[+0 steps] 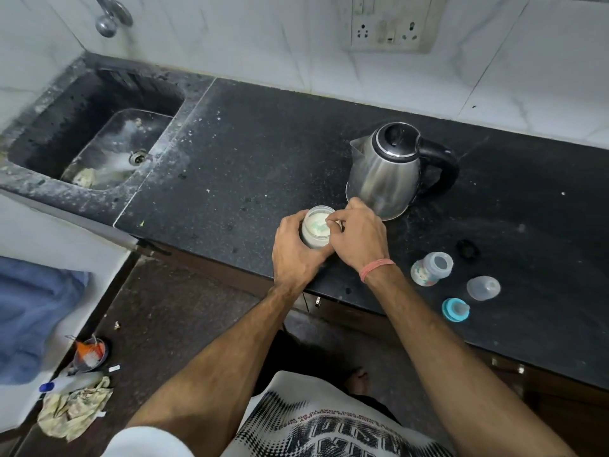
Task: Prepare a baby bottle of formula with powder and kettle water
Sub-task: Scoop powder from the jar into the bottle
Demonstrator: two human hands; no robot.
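At frame centre, an open jar point(317, 229) holds white powder. The left hand point(294, 250) grips its side; the right hand point(359, 237) pinches something at its rim.

— Where does the one view sit?
— On the person's head, wide-angle, tipped forward and steeply down over the black worktop point(263, 153).
— How close?
— Near: both forearms run up from the bottom edge, the left hand point(293, 249) and right hand point(359, 239) meeting mid-frame.
— And the edges?
— The sink point(43, 133) far left, tiled wall point(263, 37) along the top, floor point(164, 324) below. Straight lines bow outward.
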